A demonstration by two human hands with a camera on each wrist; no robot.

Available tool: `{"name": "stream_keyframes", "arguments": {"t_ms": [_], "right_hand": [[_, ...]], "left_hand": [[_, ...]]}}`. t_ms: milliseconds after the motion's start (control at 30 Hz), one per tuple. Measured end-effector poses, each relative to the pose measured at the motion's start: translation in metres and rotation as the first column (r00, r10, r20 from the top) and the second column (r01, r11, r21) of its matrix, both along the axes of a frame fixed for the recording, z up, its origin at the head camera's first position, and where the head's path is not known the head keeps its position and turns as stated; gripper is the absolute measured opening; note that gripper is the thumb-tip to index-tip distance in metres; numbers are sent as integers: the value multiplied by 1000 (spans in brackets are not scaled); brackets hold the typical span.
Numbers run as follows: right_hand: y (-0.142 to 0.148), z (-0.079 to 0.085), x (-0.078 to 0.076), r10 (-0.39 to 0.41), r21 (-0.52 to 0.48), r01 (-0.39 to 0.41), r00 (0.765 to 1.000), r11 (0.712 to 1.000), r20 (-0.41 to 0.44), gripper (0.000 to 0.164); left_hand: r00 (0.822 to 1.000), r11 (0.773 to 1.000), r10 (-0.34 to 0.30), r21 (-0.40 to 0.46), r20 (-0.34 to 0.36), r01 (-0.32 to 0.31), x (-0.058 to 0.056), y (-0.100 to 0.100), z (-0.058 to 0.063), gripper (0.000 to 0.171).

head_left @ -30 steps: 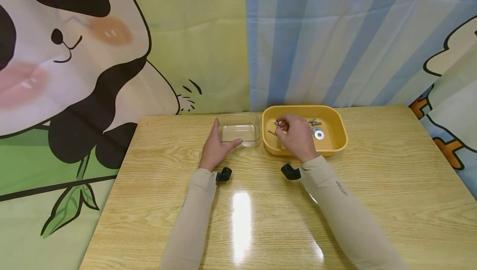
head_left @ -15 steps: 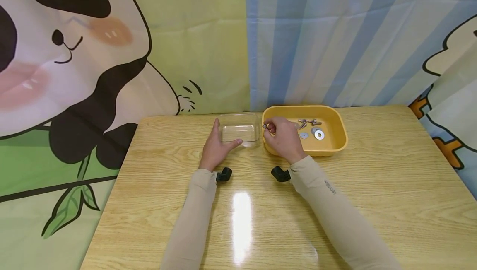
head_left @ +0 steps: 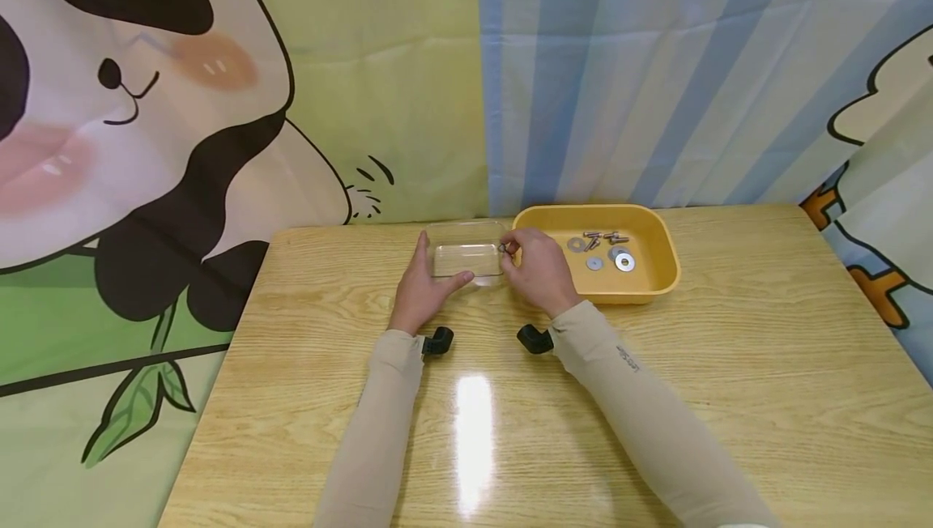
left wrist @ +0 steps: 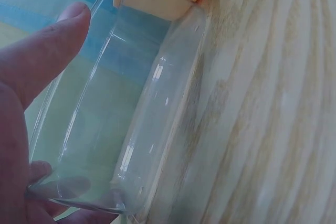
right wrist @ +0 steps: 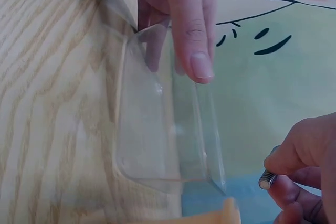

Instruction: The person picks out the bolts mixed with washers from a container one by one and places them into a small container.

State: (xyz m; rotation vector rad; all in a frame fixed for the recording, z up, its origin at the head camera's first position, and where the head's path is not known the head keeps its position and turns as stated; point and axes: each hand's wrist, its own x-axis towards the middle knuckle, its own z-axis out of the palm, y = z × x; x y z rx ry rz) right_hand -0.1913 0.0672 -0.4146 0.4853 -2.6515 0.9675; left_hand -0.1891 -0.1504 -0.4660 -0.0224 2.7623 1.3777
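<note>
My left hand [head_left: 424, 289] holds a clear plastic box [head_left: 466, 256] at its left end, with the thumb over the front rim and the other fingers around the end wall. In the right wrist view a small metal bolt [right wrist: 266, 181] is pinched between the thumb and fingers of my right hand [head_left: 539, 269], its threaded end sticking out. That hand hovers at the right rim of the clear box in the head view. A yellow bin [head_left: 634, 298] stands just right of the box, holding several bolts [head_left: 594, 243] and flat washers [head_left: 624, 262].
Both containers stand near the back edge of a wooden table [head_left: 474, 415]. Behind it hangs a printed curtain [head_left: 415, 91] with a panda and stripes. Black wrist cameras [head_left: 535, 339] stick out inward from both sleeves.
My right hand has moved left with the bolt, from inside the yellow bin to the right rim of the clear box. More bolts and washers show now. My left hand has stayed still.
</note>
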Motion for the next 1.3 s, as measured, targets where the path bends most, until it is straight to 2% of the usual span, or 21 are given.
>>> {"name": "stream_keyframes", "arguments": {"t_ms": [733, 1067, 1300], "right_hand": [[-16, -10, -8, -18, 119, 9, 997, 993, 69, 13], [-18, -11, -10, -18, 162, -4, 991, 987, 133, 12], [-18, -8, -10, -16, 198, -17, 987, 980, 162, 13]], "left_hand": [[1000, 1000, 13, -2, 1, -13, -1, 1, 0, 118], [1000, 1000, 19, 22, -3, -19, 0, 1, 0, 117], [1000, 1000, 21, 9, 6, -21, -1, 1, -1, 117]]}}
